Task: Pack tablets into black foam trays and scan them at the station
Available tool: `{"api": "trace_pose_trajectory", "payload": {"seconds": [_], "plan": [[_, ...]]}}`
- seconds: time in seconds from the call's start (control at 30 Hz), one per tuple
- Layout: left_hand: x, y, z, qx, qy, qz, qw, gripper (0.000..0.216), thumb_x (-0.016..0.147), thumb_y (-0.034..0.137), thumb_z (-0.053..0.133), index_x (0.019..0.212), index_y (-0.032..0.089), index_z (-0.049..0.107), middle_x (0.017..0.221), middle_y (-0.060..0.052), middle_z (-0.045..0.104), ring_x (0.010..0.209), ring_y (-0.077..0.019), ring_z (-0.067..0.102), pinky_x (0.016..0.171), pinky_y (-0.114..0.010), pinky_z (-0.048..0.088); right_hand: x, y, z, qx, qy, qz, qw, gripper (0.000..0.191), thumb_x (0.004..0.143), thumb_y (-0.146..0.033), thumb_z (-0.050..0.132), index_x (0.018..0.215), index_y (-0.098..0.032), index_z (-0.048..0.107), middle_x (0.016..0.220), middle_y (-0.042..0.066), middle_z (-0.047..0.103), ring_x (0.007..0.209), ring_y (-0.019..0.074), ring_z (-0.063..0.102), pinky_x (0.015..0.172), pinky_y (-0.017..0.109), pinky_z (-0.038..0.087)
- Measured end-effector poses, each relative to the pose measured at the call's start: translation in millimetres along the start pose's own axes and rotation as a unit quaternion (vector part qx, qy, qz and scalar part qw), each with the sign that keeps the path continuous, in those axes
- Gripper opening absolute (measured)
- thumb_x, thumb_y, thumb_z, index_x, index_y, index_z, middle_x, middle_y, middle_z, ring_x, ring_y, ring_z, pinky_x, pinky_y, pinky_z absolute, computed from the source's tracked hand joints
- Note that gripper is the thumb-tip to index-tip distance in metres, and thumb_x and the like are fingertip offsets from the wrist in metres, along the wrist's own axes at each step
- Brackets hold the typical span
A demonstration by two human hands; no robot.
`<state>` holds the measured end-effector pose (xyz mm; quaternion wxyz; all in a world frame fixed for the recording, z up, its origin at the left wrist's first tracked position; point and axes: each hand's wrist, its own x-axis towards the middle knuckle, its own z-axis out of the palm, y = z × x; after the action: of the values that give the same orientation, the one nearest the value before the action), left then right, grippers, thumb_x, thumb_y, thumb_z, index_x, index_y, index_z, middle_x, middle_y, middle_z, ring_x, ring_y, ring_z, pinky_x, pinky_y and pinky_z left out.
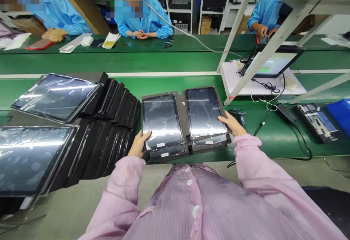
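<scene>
One left hand (138, 144), one right hand (234, 124) gripping dark-grey rectangular foam trays (183, 120), mid-frame.
Oblong black glass screens (163, 119) on top.

The one camera sits on the person's head, as I watch; it faces forward and steeply down, over the pink shirt front (188, 203) along the bottom edge; the left hand (138, 145) and right hand (232, 124) show close below it, near mid-picture; the green bench (175, 61) crosses from side to side, with shelves (191, 3) farthest off, at the top.
</scene>
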<state>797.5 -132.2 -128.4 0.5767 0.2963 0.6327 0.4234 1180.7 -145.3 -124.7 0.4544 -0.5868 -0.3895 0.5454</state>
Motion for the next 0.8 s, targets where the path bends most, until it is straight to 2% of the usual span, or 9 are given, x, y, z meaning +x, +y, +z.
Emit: {"api": "trace_pose_trajectory", "payload": {"seconds": [0.13, 0.27, 0.4, 0.5, 0.63, 0.8], "plan": [[10, 14, 8, -0.026, 0.011, 0.005, 1.000, 0.040, 0.050, 0.029, 0.073, 0.086, 0.016, 0.061, 0.071, -0.001, 0.068, 0.068, -0.0200, 0.066, 0.057, -0.026, 0.051, 15, -14, 2, 0.023, 0.000, 0.010, 1.000, 0.071, 0.056, -0.039, 0.077, 0.122, -0.023, 0.056, 0.120, 0.003, 0.064, 0.114, 0.0280, 0.055, 0.100, 0.039, 0.041], [19, 3, 10, -0.056, 0.017, -0.025, 0.998, 0.028, 0.054, 0.021, 0.071, 0.081, 0.016, 0.061, 0.065, 0.001, 0.066, 0.059, -0.0147, 0.063, 0.054, -0.022, 0.049, 19, 0, 6, 0.053, 0.012, 0.046, 0.997, 0.067, 0.056, -0.034, 0.076, 0.119, -0.024, 0.058, 0.114, 0.001, 0.067, 0.110, 0.0269, 0.058, 0.098, 0.038, 0.043], [18, -10, 9, -0.109, 0.030, -0.088, 0.990, 0.015, 0.067, 0.022, 0.062, 0.081, 0.016, 0.062, 0.066, -0.002, 0.067, 0.069, -0.0204, 0.068, 0.061, -0.029, 0.054, 16, 21, 4, 0.074, 0.017, 0.065, 0.995, 0.060, 0.061, -0.035, 0.072, 0.118, -0.025, 0.058, 0.113, 0.001, 0.067, 0.110, 0.0247, 0.059, 0.097, 0.035, 0.045], [15, -14, 9, -0.121, 0.048, -0.120, 0.984, 0.013, 0.068, 0.021, 0.060, 0.079, 0.015, 0.063, 0.066, -0.004, 0.068, 0.072, -0.0239, 0.069, 0.065, -0.034, 0.056, 13, 30, 3, 0.092, 0.020, 0.090, 0.992, 0.055, 0.066, -0.040, 0.067, 0.117, -0.021, 0.059, 0.103, 0.005, 0.070, 0.102, 0.0268, 0.063, 0.087, 0.038, 0.052], [13, -8, 9, -0.115, 0.036, -0.092, 0.988, 0.013, 0.062, 0.016, 0.059, 0.075, 0.016, 0.061, 0.062, -0.002, 0.067, 0.071, -0.0232, 0.069, 0.065, -0.032, 0.057, 12, 28, 5, 0.111, 0.028, 0.104, 0.988, 0.055, 0.065, -0.037, 0.068, 0.116, -0.020, 0.059, 0.092, 0.005, 0.072, 0.090, 0.0269, 0.067, 0.077, 0.037, 0.055], [20, 15, 12, -0.117, 0.052, -0.068, 0.989, 0.007, 0.063, 0.015, 0.057, 0.069, 0.017, 0.060, 0.058, 0.000, 0.065, 0.071, -0.0228, 0.069, 0.065, -0.032, 0.057, 23, 6, 9, 0.124, 0.041, 0.090, 0.987, 0.046, 0.064, -0.031, 0.069, 0.109, -0.022, 0.061, 0.089, 0.002, 0.072, 0.088, 0.0232, 0.067, 0.074, 0.032, 0.055]]}}
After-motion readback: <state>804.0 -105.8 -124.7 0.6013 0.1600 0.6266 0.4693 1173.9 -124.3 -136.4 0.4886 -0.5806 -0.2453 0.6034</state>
